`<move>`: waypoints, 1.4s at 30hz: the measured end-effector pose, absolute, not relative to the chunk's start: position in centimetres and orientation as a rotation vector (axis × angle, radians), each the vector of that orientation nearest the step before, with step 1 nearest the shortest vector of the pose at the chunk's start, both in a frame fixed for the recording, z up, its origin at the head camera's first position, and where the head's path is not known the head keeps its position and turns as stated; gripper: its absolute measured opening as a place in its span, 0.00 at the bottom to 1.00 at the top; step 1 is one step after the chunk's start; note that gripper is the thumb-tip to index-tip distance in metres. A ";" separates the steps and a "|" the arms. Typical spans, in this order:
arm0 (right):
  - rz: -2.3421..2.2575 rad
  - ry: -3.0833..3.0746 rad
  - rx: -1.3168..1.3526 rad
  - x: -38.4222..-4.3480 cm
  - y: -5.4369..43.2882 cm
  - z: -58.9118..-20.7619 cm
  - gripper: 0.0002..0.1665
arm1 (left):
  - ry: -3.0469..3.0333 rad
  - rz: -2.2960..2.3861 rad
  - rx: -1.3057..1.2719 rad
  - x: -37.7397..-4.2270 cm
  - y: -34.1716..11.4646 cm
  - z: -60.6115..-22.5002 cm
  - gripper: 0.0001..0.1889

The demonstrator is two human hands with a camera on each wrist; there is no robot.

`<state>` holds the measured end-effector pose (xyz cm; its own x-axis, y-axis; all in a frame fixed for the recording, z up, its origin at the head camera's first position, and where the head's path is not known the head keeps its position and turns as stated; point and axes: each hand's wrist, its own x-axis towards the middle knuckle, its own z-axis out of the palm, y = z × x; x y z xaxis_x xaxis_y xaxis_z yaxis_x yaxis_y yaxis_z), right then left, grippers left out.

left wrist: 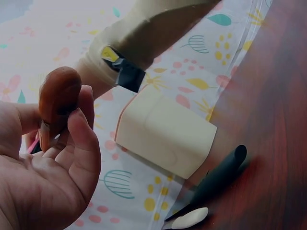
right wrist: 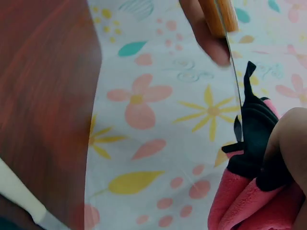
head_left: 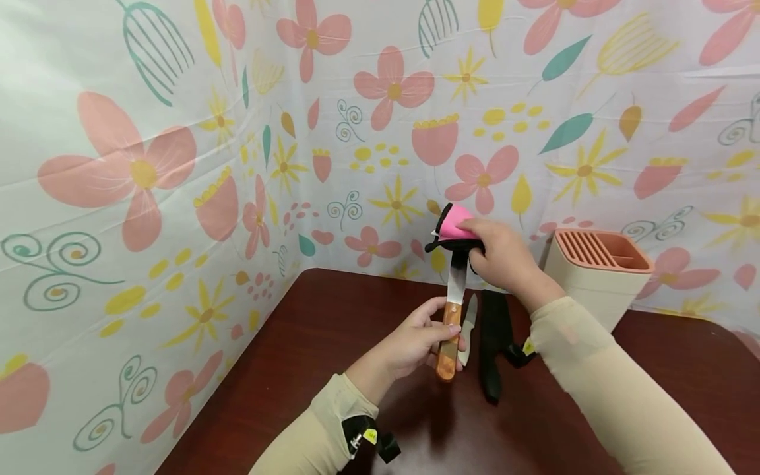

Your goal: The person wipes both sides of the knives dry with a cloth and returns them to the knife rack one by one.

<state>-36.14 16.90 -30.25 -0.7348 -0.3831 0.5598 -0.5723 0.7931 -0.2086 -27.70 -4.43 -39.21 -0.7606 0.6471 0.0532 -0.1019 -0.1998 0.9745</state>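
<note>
My left hand (head_left: 410, 340) holds a knife by its brown wooden handle (head_left: 446, 366), with the silver blade (head_left: 457, 280) pointing up. Around the blade's upper end, my right hand (head_left: 505, 254) grips a folded pink cloth (head_left: 456, 221) with black edging, which hides the tip. In the right wrist view the blade runs edge-on into the black trim of the cloth (right wrist: 240, 201). A small knife with a pale handle (head_left: 466, 343) lies on the table behind the left hand. Beside it is a large black knife (head_left: 493, 330).
A cream knife block (head_left: 594, 284) with a slotted orange top stands at the back right of the dark red-brown table (head_left: 332, 330). Flower-printed cloth (head_left: 392, 165) hangs behind the table and along its left side.
</note>
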 end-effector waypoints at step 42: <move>0.722 -2.404 0.884 -25.1 17.9 -35.1 0.32 | 1.629 1.940 0.620 -27.0 -3.0 -40.8 0.17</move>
